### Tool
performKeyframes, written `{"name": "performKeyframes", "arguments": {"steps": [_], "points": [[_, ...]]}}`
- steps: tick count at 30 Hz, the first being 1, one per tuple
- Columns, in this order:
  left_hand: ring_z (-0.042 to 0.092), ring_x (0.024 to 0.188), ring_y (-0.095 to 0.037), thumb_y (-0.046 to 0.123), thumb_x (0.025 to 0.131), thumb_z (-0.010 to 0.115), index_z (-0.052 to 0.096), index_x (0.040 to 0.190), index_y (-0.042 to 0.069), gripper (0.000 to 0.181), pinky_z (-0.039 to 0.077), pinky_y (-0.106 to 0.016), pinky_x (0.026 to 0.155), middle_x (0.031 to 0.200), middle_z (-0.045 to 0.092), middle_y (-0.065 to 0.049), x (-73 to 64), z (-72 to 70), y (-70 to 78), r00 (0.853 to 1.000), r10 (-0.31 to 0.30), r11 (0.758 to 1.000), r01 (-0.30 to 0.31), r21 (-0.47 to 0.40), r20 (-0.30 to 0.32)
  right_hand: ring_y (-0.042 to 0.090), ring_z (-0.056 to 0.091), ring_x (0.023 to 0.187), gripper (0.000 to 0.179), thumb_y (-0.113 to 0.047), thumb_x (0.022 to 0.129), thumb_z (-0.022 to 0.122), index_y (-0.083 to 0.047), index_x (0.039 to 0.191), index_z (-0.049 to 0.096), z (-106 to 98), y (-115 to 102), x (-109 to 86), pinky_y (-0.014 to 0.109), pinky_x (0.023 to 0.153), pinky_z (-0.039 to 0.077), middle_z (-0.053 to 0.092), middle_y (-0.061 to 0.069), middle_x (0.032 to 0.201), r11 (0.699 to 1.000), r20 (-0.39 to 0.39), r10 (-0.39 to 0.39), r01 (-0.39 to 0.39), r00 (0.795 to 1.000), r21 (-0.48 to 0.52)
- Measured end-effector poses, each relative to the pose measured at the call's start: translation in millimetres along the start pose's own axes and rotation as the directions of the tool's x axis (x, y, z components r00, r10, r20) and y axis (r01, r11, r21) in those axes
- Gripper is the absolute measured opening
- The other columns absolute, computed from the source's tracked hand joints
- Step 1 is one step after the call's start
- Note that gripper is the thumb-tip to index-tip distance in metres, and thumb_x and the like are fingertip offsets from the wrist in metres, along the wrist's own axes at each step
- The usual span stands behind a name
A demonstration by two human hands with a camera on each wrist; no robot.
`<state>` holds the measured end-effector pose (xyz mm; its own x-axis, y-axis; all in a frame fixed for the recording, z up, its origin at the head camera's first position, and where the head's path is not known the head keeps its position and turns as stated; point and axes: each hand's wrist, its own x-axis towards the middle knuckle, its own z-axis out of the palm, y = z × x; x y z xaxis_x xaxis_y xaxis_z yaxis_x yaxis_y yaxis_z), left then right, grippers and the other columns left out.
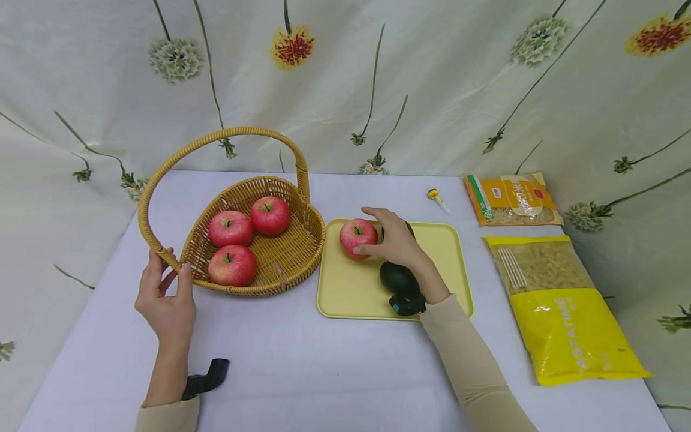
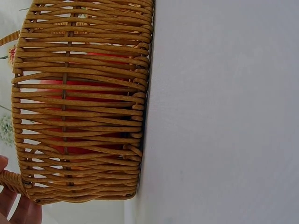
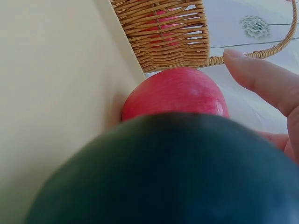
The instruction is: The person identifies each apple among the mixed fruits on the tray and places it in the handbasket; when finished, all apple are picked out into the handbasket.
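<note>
At the left end of the wicker basket (image 1: 286,264), my left hand (image 1: 167,300) pinches the foot of its arched handle (image 1: 221,133). Three red apples (image 1: 232,265) lie inside the basket. On the yellow tray (image 1: 345,300) sits another red apple (image 1: 358,238). Above it my right hand (image 1: 396,240) is spread, thumb over the near side and fingers beyond the far side; in the right wrist view the fingers stand off the apple. A dark green, egg-shaped fruit (image 1: 398,278) lies under the right wrist, and a second dark object (image 1: 411,229) is mostly hidden behind the hand.
A lollipop (image 1: 438,200) lies behind the tray. To the right are an orange-labelled grain packet (image 1: 513,199) and a large yellow pasta bag (image 1: 567,312). A flowered cloth (image 1: 335,90) hangs behind the white table (image 1: 302,372).
</note>
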<state>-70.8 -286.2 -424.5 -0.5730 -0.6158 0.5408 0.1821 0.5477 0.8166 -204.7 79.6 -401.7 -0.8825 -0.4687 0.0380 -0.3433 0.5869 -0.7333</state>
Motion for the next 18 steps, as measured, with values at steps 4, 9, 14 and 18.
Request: {"name": "performKeyframes", "arguments": {"steps": [4,9,14,18], "points": [[0.062,0.111,-0.010,-0.001,0.088,0.066,0.055,0.138,0.023,0.057,0.050,-0.009,0.089,0.122,0.068,-0.012,0.1,0.2,-2.7,1.000,-0.002,1.000,0.002,0.004,0.000,0.034,0.034,0.141,0.083,-0.032,0.078,0.082,-0.009,0.147,0.042,1.2,1.8,0.9,0.055,0.116,0.031,0.043,0.013,0.151,1.000,0.004,-0.002,0.002,1.000,-0.018],[0.062,0.111,-0.008,0.000,0.089,0.066,0.055,0.138,0.023,0.056,0.050,-0.009,0.089,0.122,0.068,-0.011,0.3,-0.8,-1.3,1.000,-0.002,1.000,0.002,-0.002,0.005,0.034,0.035,0.141,0.083,-0.033,0.077,0.082,-0.009,0.146,0.043,2.4,2.9,1.7,0.057,0.118,0.024,0.045,0.013,0.149,0.999,0.002,-0.008,0.008,1.000,-0.038],[0.062,0.111,-0.008,0.001,0.090,0.065,0.054,0.138,0.027,0.056,0.050,-0.009,0.089,0.122,0.068,-0.009,0.0,-1.4,0.8,1.000,0.000,1.000,0.000,-0.002,0.011,0.033,0.037,0.140,0.083,-0.036,0.076,0.082,-0.010,0.145,0.045,4.6,4.9,2.5,0.056,0.120,0.020,0.047,0.012,0.148,0.996,-0.007,-0.017,0.017,1.000,-0.084],[0.062,0.112,-0.007,0.002,0.090,0.064,0.054,0.138,0.029,0.056,0.050,-0.009,0.089,0.123,0.068,-0.007,-0.2,-1.5,0.4,1.000,0.003,1.000,-0.003,0.004,0.017,0.033,0.038,0.139,0.084,-0.037,0.075,0.082,-0.009,0.145,0.045,7.1,7.6,3.6,0.056,0.119,0.021,0.049,0.012,0.147,0.992,-0.016,-0.033,0.030,0.999,-0.121]]}}
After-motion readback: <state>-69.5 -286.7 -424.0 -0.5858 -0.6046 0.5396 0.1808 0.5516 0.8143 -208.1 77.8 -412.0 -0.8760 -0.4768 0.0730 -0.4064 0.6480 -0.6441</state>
